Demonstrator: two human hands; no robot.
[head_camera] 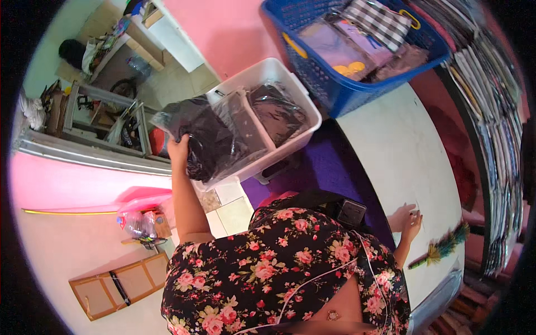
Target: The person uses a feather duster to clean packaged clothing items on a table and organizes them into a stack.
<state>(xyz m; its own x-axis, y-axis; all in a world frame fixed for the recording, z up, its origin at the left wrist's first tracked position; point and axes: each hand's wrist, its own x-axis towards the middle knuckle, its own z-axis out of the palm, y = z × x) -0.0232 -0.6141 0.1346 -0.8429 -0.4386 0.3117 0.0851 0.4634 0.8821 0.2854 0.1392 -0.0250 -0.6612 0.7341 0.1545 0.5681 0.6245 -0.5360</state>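
My left hand (179, 147) grips the near left end of a dark item in clear plastic wrap (205, 134), thumb on top, over the left end of a white plastic bin (310, 121). Inside that bin lie more plastic-wrapped dark packages (278, 113), some on edge. My right hand (412, 226) is raised over the white tabletop (389, 134), its fingers apart and holding nothing, with a shadow beside it. A green feather-like duster (439, 248) lies just right of that hand.
A blue plastic basket (360, 90) with packed cloth, including a checked piece (377, 23), stands at the table's far end. Stacked plastic-wrapped packages (485, 109) fill a shelf along the right. A metal-framed opening (100, 159) lies left; a framed panel (121, 287) leans lower left.
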